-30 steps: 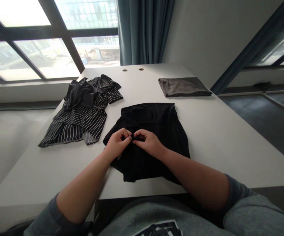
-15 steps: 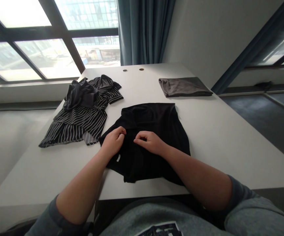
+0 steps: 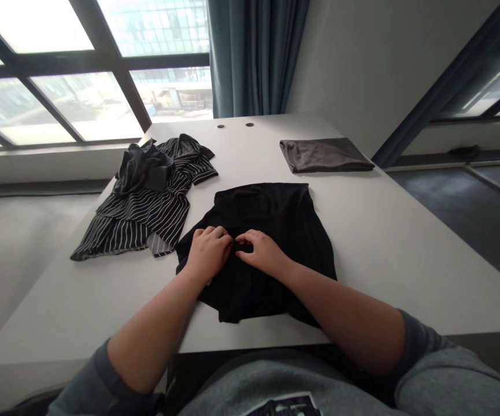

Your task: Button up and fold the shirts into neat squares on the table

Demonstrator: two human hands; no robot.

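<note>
A black garment [image 3: 284, 231] lies spread on the white table in front of me, its fabric loosely rumpled. My left hand [image 3: 210, 249] rests on its left part, fingers curled down and closed on the cloth. Close against those fingertips is my right hand [image 3: 263, 249], its thumb and forefinger bent round a bit of the same cloth near the garment's middle. What exactly lies between the fingertips is too dark and small to make out. The left hand mostly covers a small white label on the garment.
A black-and-white striped garment [image 3: 141, 214] lies at the left, with a crumpled dark grey cloth [image 3: 141, 167] on top. At the back right is a folded grey-brown cloth [image 3: 325, 155]. The white table [image 3: 406, 260] reaches toward a window and a blue curtain [image 3: 256, 58].
My left hand has moved right and turned palm down, so its fingertips now meet those of my right hand. The white label became mostly covered. My right hand has barely shifted.
</note>
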